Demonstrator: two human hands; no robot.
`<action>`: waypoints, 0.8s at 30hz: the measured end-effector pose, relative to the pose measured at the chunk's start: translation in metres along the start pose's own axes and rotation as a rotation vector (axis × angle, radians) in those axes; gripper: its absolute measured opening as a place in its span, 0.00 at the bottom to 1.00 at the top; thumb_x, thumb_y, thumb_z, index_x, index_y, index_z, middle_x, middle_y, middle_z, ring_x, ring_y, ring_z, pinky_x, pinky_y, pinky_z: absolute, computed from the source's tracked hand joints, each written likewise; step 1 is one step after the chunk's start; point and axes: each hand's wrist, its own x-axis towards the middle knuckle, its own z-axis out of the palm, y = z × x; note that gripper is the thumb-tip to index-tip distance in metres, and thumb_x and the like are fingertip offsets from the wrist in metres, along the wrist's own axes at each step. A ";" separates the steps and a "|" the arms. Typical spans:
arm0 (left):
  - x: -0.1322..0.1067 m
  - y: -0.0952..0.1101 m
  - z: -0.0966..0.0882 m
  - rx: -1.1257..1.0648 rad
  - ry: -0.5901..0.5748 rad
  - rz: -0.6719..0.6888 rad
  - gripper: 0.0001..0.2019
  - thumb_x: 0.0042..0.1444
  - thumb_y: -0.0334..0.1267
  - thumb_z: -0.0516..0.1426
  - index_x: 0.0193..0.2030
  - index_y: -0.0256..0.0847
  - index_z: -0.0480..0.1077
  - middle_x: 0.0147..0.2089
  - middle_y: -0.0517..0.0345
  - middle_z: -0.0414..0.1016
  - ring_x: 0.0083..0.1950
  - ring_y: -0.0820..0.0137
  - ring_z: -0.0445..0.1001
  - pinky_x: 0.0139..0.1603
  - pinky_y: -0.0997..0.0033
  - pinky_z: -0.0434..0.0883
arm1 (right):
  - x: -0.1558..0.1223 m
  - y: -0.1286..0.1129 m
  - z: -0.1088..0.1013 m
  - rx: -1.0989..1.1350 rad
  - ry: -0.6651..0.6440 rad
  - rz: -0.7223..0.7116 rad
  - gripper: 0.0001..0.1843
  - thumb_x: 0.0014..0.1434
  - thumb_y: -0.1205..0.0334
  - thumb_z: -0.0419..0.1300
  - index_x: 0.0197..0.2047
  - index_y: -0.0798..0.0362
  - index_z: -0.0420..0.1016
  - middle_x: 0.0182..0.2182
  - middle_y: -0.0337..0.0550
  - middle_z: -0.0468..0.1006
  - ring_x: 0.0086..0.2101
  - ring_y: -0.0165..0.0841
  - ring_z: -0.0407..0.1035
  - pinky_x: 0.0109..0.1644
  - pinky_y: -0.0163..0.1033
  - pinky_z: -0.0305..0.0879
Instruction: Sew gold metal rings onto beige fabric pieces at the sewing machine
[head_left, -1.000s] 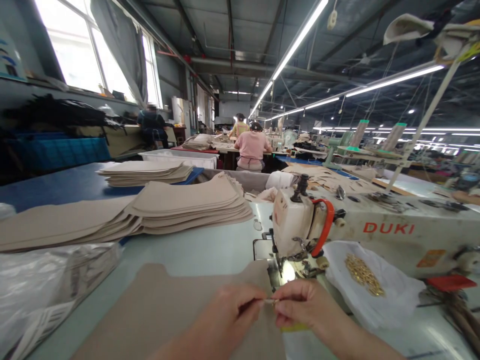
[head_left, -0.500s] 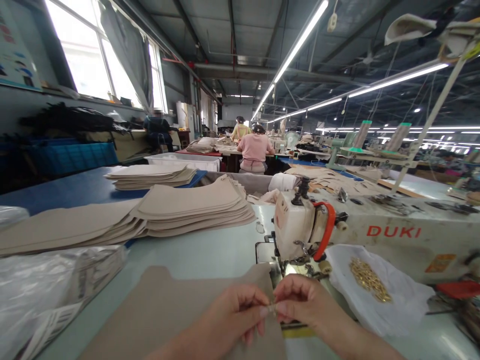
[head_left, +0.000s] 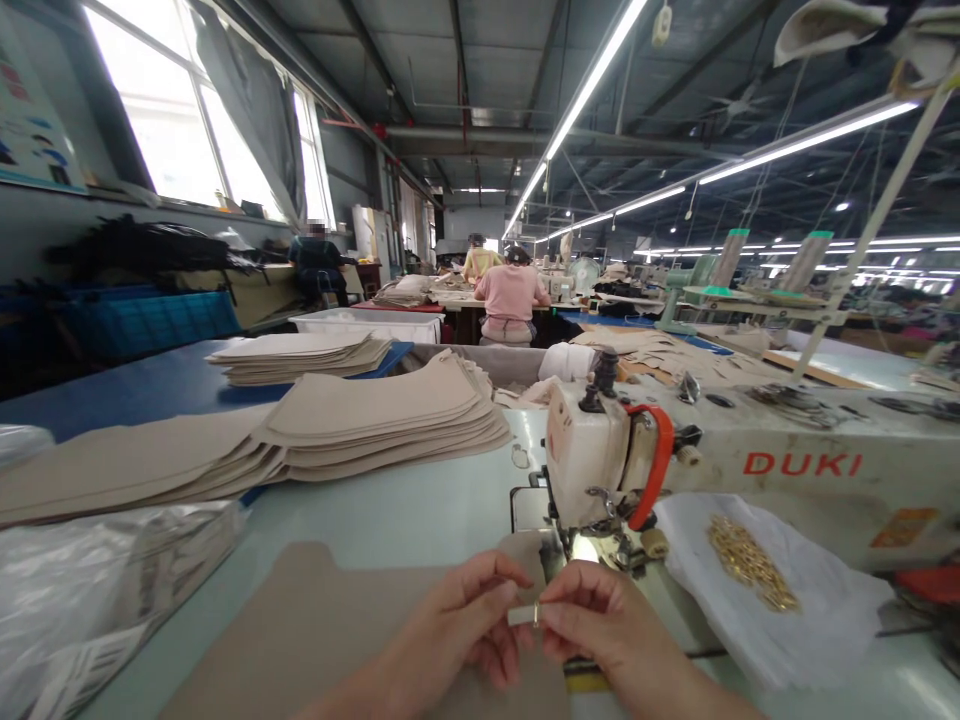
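Observation:
My right hand pinches a short pale fabric strip with a small gold metal buckle around it. The strip's free end sticks out to the left. Close beside that end is my left hand, its thumb and forefinger slightly apart and not closed on the strip; its lower fingers curl loosely. Under both hands lies a flat beige fabric panel on the table, its right edge near the sewing machine's needle area. The needle itself cannot be made out.
A white plastic bag holding gold metal pieces lies right of the machine head. Stacked beige panels spread across the table's far left side. Clear plastic packaging lies at near left. Co-workers sit further off, one in a pink top.
My left fingers have come off the strip and parted a little. The strip's left end and the gold buckle now show plainly, held by my right hand.

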 end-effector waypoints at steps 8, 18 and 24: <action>0.008 -0.006 0.001 0.093 -0.016 -0.017 0.18 0.39 0.48 0.65 0.27 0.39 0.64 0.20 0.65 0.69 0.20 0.77 0.65 0.22 0.77 0.64 | 0.001 0.009 0.000 0.006 0.013 0.000 0.19 0.45 0.49 0.70 0.28 0.55 0.72 0.21 0.38 0.75 0.25 0.31 0.72 0.32 0.35 0.66; -0.009 -0.003 0.001 0.461 0.024 0.142 0.04 0.44 0.30 0.52 0.28 0.39 0.66 0.26 0.64 0.65 0.29 0.72 0.64 0.30 0.73 0.60 | -0.009 0.003 0.014 -0.232 -0.045 -0.128 0.15 0.41 0.64 0.66 0.31 0.52 0.64 0.26 0.35 0.72 0.26 0.28 0.66 0.30 0.32 0.60; -0.008 -0.005 -0.002 0.615 0.115 0.163 0.04 0.43 0.29 0.52 0.27 0.40 0.65 0.23 0.66 0.63 0.27 0.73 0.60 0.27 0.74 0.57 | -0.010 -0.002 0.011 -0.303 -0.039 -0.174 0.05 0.45 0.65 0.60 0.27 0.53 0.67 0.26 0.38 0.71 0.28 0.30 0.66 0.33 0.33 0.62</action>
